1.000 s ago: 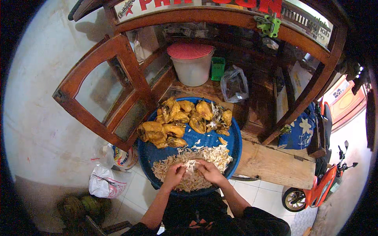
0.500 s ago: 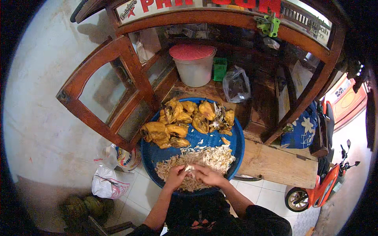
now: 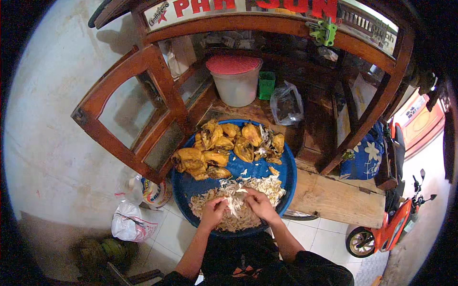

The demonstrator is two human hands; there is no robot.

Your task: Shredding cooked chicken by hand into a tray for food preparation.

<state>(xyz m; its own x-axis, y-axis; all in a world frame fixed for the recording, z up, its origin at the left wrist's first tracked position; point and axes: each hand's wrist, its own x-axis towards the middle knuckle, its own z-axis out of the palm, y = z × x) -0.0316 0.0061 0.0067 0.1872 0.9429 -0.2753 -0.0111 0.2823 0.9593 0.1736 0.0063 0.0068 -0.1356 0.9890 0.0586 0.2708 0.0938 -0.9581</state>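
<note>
One door [image 3: 153, 132] is swung open, its lower corner near the left rim of the tray [image 3: 288, 164]. Chicken [image 3: 191, 162] is heaped along the far rim; bare tray is seen between it and the shreds [image 3: 241, 222]. Over these, meat [image 3: 234, 205] is pinched in closed fingers, left hand [image 3: 213, 212] and right hand [image 3: 261, 206]. Beyond the right rim, a plank [image 3: 336, 199] is set.

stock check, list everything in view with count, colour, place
cart: 1, brown, back
tray: 1, blue, centre
chicken: several, yellow-brown, tray's back
shreds: 1 heap, pale, tray's front
bucket: 1, white, red-lidded, in cart
basket: 1, green, by bucket
bag: 1, clear, in cart
clamp: 1, green, cart's top
plank: 1, tan, right
cloth: 1, blue, right
motorbike: 1, orange, right
sack: 1, white, left
left hand: 1, bare, over shreds
right hand: 1, bare, over shreds
</note>
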